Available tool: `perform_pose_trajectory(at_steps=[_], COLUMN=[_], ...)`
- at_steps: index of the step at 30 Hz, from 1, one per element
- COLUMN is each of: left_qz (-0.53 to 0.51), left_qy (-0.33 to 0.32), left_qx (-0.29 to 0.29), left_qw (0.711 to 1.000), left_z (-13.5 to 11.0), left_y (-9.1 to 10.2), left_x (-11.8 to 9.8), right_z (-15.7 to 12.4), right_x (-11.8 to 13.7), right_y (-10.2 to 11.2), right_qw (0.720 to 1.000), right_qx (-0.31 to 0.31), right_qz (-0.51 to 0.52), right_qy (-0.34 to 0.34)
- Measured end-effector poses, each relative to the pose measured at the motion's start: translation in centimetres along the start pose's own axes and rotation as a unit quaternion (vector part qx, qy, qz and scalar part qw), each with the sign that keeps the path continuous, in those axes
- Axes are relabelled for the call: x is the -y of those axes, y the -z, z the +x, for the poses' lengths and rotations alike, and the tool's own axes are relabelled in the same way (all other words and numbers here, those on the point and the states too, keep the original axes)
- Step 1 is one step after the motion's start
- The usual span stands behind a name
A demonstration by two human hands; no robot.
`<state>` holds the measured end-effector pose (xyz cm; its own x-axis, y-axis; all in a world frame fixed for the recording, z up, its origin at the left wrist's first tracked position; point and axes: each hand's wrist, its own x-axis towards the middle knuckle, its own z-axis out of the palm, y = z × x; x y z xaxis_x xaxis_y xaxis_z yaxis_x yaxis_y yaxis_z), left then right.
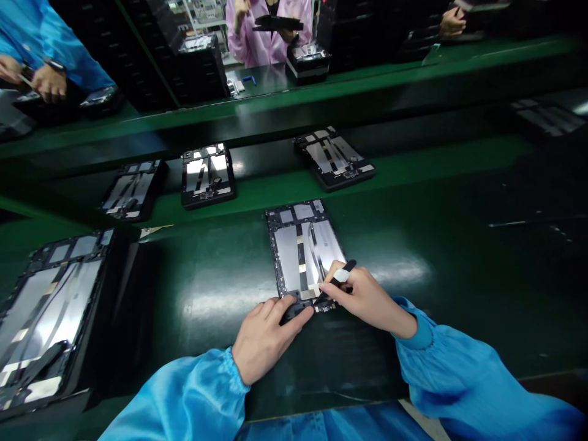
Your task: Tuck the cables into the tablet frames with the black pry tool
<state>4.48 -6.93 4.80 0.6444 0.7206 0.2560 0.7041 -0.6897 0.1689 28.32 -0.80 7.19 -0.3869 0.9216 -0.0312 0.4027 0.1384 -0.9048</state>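
Note:
An opened tablet chassis (303,248) lies on the green worktop in front of me, silver plates and ribbon cables showing. My right hand (362,297) is closed in a pen grip on a thin black tool (340,278) whose tip touches the chassis's near edge. My left hand (266,334) rests flat at the chassis's near left corner, fingers pressed on a small dark part (296,311) there.
Three more open chassis (209,174) (334,158) (133,188) lie on the conveyor belt beyond. A tray with a larger chassis (46,312) sits at my left. Across the line, other people in blue and pink coats work beside black tray stacks (202,67).

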Motion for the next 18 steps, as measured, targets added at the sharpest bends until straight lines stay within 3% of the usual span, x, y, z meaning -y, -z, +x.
perform_pose_trajectory(at_steps=[4,7,9,11,14,18], left_qz=[-0.066,-0.03,0.022,0.059,0.072,0.082], left_qy=[-0.027,-0.051,-0.067,-0.035,0.07,0.168], left_qx=[-0.04,-0.07,-0.059,-0.032,-0.029,-0.058], left_qw=[0.997,0.996,0.996,0.997,0.994,0.981], left_z=[-0.8,0.0,1.5,3.7,8.0,13.7], left_y=[0.3,0.0,-0.5,-1.1,-1.8,-1.9], left_x=[0.9,0.5,0.5,1.7,6.1,14.1], right_z=[0.2,0.7,1.2,1.6,2.0,2.2], right_x=[-1.6,-2.6,-3.0,-3.5,-4.5,-6.3], right_y=[-0.2,-0.7,-1.0,-1.3,-1.3,-1.4], right_qw=[0.981,0.973,0.963,0.949,0.941,0.955], right_qx=[-0.188,-0.171,-0.152,-0.192,-0.266,-0.251], right_qz=[0.048,0.152,0.22,0.246,0.209,0.154], right_qy=[0.011,-0.027,-0.04,-0.036,-0.03,-0.04])
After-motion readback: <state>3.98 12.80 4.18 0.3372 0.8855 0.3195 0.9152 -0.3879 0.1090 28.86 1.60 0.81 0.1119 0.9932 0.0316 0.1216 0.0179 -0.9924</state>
